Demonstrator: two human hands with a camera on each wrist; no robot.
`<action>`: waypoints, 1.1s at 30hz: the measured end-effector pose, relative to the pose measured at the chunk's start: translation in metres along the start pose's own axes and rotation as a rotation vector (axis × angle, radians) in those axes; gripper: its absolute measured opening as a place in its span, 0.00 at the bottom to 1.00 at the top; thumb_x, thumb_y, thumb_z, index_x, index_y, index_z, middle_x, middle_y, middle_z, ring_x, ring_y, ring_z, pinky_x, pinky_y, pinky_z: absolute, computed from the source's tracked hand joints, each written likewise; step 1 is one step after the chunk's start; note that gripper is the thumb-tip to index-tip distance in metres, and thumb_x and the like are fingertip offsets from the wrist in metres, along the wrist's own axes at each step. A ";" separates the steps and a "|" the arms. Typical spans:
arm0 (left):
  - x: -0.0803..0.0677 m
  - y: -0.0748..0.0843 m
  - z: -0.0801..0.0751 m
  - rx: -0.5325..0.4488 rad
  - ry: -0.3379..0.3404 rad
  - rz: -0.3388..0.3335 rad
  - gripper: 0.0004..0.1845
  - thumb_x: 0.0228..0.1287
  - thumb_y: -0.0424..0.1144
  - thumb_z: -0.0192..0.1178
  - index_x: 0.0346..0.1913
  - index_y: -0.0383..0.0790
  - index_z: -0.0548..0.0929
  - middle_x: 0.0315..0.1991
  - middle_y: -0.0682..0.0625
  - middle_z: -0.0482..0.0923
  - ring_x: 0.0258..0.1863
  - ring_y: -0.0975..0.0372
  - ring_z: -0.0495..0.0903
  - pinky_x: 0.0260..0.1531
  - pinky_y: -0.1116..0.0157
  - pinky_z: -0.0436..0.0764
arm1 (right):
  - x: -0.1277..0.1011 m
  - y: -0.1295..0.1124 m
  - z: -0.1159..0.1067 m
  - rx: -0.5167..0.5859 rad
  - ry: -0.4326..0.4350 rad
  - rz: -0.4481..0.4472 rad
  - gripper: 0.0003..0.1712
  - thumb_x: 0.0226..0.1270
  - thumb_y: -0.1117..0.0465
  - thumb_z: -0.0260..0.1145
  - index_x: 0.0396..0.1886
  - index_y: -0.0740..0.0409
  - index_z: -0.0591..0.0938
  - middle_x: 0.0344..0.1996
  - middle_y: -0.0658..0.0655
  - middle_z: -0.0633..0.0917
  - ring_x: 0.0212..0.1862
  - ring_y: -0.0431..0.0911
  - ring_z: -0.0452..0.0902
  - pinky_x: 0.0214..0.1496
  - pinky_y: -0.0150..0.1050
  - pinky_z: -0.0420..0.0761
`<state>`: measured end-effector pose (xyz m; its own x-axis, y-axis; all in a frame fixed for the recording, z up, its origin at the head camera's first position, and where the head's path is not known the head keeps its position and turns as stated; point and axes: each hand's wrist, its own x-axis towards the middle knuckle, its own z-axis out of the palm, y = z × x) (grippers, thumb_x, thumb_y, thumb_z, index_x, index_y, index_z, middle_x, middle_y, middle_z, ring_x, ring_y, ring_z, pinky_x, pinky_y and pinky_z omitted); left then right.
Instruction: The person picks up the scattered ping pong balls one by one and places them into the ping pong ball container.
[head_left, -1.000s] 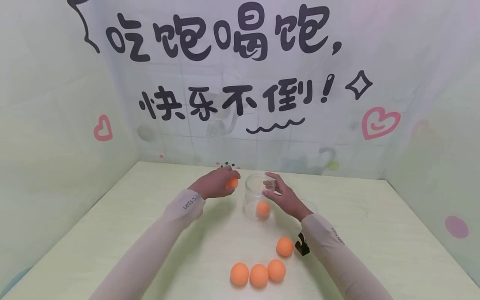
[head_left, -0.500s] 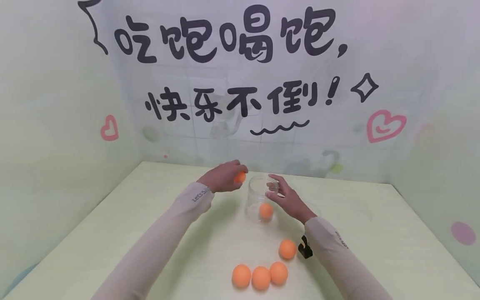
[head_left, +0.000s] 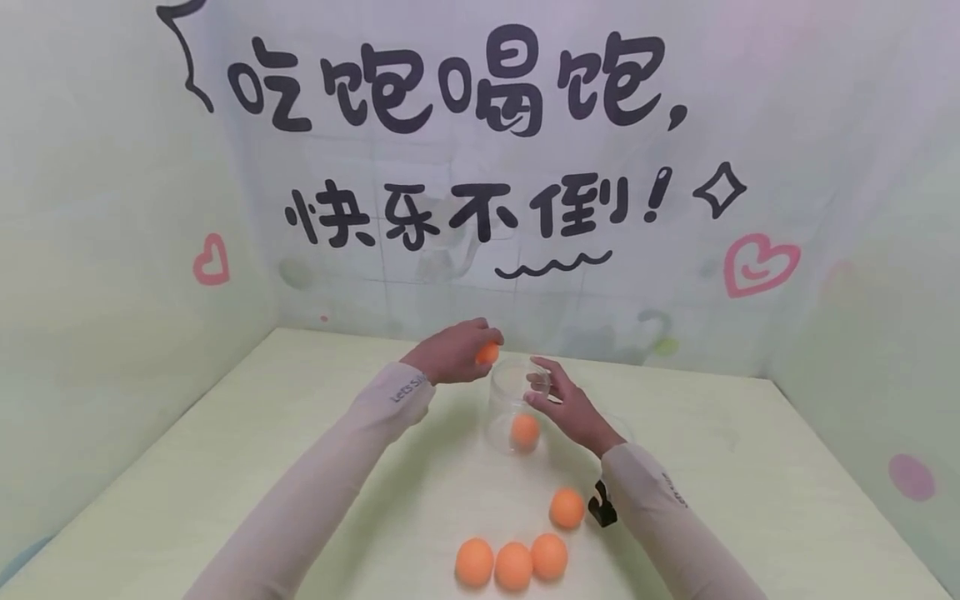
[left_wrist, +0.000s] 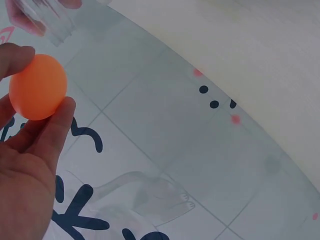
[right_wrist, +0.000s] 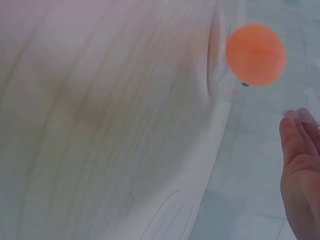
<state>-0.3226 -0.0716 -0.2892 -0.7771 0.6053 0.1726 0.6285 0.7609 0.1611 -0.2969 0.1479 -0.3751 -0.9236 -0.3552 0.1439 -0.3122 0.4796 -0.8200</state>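
Table surface (head_left: 750,467): pale yellow-green, flat. Nearest the viewer, at 6 o'clock, three loose orange table-tennis balls (head_left: 513,566) lie in a touching row. A fourth loose orange ball (head_left: 567,507) sits just beyond them toward 1 o'clock, beside a small black clip (head_left: 602,510) at the right sleeve.

Farther out, at table centre, a clear cylindrical plastic jar (head_left: 514,408) stands upright with its mouth open. One orange ball inside the jar (head_left: 524,431) rests on the jar floor; the right wrist view shows it through the clear wall (right_wrist: 256,54).

Right hand (head_left: 572,406): positioned at 3 o'clock of the jar, fingers relaxed and slightly spread, fingertips at the jar wall near the rim. Firm contact cannot be confirmed.

Left hand (head_left: 452,353): positioned at 10 o'clock of the jar, raised off the table. Thumb and fingers pinch a held orange ball (head_left: 487,353) at the fingertips, just beside and above the jar rim; the left wrist view confirms the pinch (left_wrist: 38,87).

Backdrop (head_left: 465,167): white sheet with black characters and pink hearts at 12 o'clock.
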 end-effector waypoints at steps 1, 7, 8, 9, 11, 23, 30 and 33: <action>0.000 0.001 0.000 0.009 0.001 0.004 0.17 0.60 0.36 0.62 0.54 0.43 0.80 0.43 0.48 0.77 0.37 0.59 0.75 0.39 0.63 0.77 | 0.003 0.006 0.002 0.005 0.006 -0.007 0.36 0.70 0.52 0.58 0.73 0.50 0.55 0.64 0.66 0.72 0.66 0.61 0.66 0.64 0.58 0.68; 0.008 0.015 0.000 0.028 -0.003 0.041 0.18 0.60 0.35 0.61 0.54 0.42 0.79 0.43 0.48 0.77 0.37 0.59 0.75 0.39 0.63 0.77 | 0.004 0.013 0.002 0.022 0.011 -0.014 0.35 0.70 0.52 0.58 0.72 0.49 0.56 0.64 0.65 0.72 0.66 0.59 0.67 0.65 0.58 0.67; 0.009 0.017 0.001 0.026 -0.004 0.044 0.18 0.60 0.34 0.61 0.54 0.42 0.79 0.43 0.48 0.77 0.37 0.59 0.75 0.39 0.64 0.76 | 0.004 0.013 0.002 0.021 0.006 -0.012 0.35 0.71 0.52 0.57 0.72 0.49 0.55 0.65 0.65 0.71 0.67 0.59 0.67 0.65 0.58 0.67; 0.010 0.019 0.001 0.028 -0.007 0.050 0.18 0.60 0.34 0.61 0.54 0.42 0.79 0.43 0.48 0.77 0.37 0.59 0.75 0.40 0.64 0.76 | 0.004 0.014 0.003 0.023 0.004 -0.007 0.35 0.71 0.51 0.57 0.72 0.48 0.56 0.65 0.65 0.71 0.67 0.59 0.66 0.65 0.58 0.67; 0.012 0.022 0.002 0.023 -0.010 0.062 0.17 0.60 0.34 0.61 0.53 0.42 0.80 0.42 0.48 0.77 0.36 0.60 0.75 0.39 0.65 0.77 | 0.004 0.013 0.004 0.020 0.000 -0.004 0.35 0.71 0.51 0.57 0.72 0.48 0.56 0.65 0.65 0.71 0.67 0.59 0.66 0.65 0.59 0.67; 0.022 0.031 0.008 0.000 -0.051 0.105 0.15 0.57 0.32 0.63 0.49 0.42 0.82 0.38 0.49 0.75 0.34 0.61 0.73 0.37 0.67 0.75 | 0.004 0.010 0.005 0.014 0.008 0.014 0.33 0.70 0.51 0.57 0.71 0.43 0.56 0.66 0.63 0.71 0.67 0.60 0.65 0.63 0.60 0.68; 0.025 0.032 0.011 0.009 -0.065 0.115 0.15 0.58 0.33 0.63 0.49 0.42 0.82 0.39 0.50 0.75 0.35 0.62 0.74 0.37 0.69 0.75 | 0.004 0.011 0.004 0.005 0.011 0.009 0.34 0.70 0.50 0.57 0.71 0.46 0.56 0.69 0.63 0.67 0.68 0.62 0.64 0.63 0.61 0.67; 0.026 0.031 0.013 0.005 -0.072 0.122 0.15 0.58 0.33 0.63 0.49 0.41 0.82 0.38 0.50 0.75 0.34 0.62 0.74 0.36 0.69 0.75 | 0.005 0.011 0.005 0.015 0.010 0.015 0.35 0.70 0.49 0.58 0.72 0.46 0.56 0.70 0.61 0.65 0.68 0.61 0.63 0.63 0.61 0.68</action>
<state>-0.3234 -0.0293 -0.2928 -0.6956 0.7082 0.1207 0.7183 0.6819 0.1382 -0.3038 0.1474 -0.3857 -0.9306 -0.3395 0.1368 -0.2945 0.4725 -0.8307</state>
